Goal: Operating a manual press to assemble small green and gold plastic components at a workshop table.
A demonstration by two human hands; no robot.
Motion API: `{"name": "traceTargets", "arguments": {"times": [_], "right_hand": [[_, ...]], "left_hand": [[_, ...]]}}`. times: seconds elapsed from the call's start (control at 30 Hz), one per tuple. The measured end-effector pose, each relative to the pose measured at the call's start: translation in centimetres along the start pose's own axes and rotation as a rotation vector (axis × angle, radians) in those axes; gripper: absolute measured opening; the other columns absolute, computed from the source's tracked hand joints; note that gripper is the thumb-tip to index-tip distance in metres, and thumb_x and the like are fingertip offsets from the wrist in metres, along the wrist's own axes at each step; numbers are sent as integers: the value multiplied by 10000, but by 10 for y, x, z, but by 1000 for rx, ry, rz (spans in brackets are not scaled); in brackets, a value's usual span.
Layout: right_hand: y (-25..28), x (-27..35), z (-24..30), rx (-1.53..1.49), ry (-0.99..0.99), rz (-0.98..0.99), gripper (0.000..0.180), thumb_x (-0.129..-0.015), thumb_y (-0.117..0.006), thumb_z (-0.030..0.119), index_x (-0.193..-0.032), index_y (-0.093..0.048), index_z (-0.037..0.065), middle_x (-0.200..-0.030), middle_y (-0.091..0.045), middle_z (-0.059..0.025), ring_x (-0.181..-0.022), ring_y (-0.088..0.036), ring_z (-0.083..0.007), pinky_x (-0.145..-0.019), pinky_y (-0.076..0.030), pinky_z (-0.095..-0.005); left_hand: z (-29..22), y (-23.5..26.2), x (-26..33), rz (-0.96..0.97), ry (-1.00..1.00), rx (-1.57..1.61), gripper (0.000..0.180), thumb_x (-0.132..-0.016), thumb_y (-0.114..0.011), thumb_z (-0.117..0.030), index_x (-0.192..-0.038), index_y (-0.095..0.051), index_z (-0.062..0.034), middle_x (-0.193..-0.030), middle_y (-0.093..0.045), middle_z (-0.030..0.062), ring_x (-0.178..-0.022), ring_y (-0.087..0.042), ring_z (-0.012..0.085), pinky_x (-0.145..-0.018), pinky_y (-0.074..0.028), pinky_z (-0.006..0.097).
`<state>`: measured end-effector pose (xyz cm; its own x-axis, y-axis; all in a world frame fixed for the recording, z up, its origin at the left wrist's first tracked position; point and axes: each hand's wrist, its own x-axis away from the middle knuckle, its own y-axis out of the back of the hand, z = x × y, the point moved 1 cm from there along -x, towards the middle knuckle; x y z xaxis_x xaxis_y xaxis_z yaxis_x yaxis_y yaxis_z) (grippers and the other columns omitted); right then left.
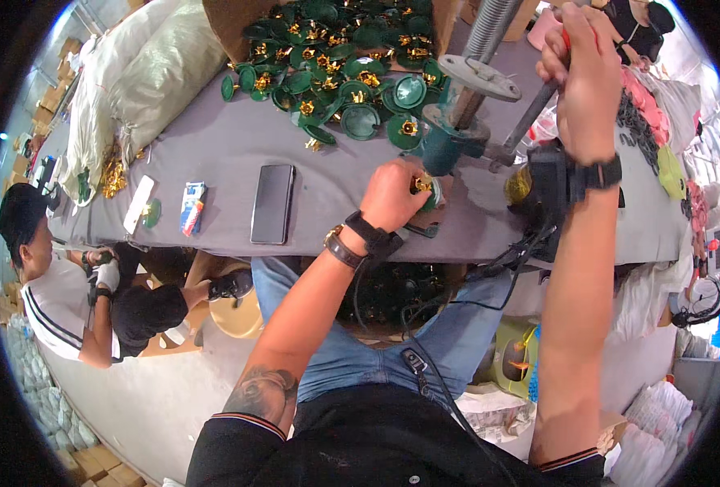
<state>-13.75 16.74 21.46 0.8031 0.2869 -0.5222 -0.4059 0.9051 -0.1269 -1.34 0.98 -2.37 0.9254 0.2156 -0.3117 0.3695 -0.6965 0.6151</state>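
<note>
Pinches a gold piece (pixel 422 185) on a green disc (pixel 433 200) with the left hand (pixel 391 196), at the foot of the green lever press (pixel 451 140), near its lower end. Cannot tell exact contact under the curled thumb and fingers — partly hidden. Grasps the lever (pixel 532 116) near its upper end with the right hand (pixel 590 81), fingers wrapped round it.

Probably mid-setup for a lever stroke, judging by both grips. Seat the disc flat first; centre the gold piece below the press, upright, not leaning. Shift left fingertips out to the disc's rim before loading the lever — likely pinch point otherwise. Work the lever in one smooth, even stroke; ease off at any tilt. Go gently, to avoid bending the thin-looking gold petals.

Keep the loose green pieces (pixel 361 122), heaped beyond the left hand on the grey table (pixel 214 142), from sliding under the press. Leave the phone (pixel 273 204) lying well left of the press, clear of the left forearm.
</note>
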Motion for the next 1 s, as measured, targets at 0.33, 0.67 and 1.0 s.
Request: {"name": "traceTargets", "arguments": {"times": [0.33, 0.67, 1.0], "right_hand": [[14, 281, -60, 820, 578, 166, 222, -828, -652, 111, -990, -535, 209, -919, -632, -38, -1009, -688, -320, -1211, -262, -601], [11, -13, 15, 352, 37, -35, 307, -1057, -593, 294, -1158, -640, 8, -859, -618, -45, -745, -680, -172, -755, -536, -291], [23, -24, 0, 262, 119, 51, 329, -1063, -555, 259, -1080, -673, -49, -803, -545, -38, -788, -715, -216, -839, -584, -338]], "left_hand": [[-10, 1, 5, -147, -161, 130, 294, -742, -833, -165, -963, -713, -13, -857, -654, 177, -817, -654, 381, -736, -534, 444], [-16, 6, 22, -215, 80, -50, 283, -756, -815, -211, -896, -664, -18, -812, -651, 203, -802, -654, 412, -698, -514, 474], [86, 110, 6, -336, 151, -620, 381, -788, -842, -272, -1007, -707, 9, -980, -683, 204, -949, -644, 396, -857, -532, 487]]}}
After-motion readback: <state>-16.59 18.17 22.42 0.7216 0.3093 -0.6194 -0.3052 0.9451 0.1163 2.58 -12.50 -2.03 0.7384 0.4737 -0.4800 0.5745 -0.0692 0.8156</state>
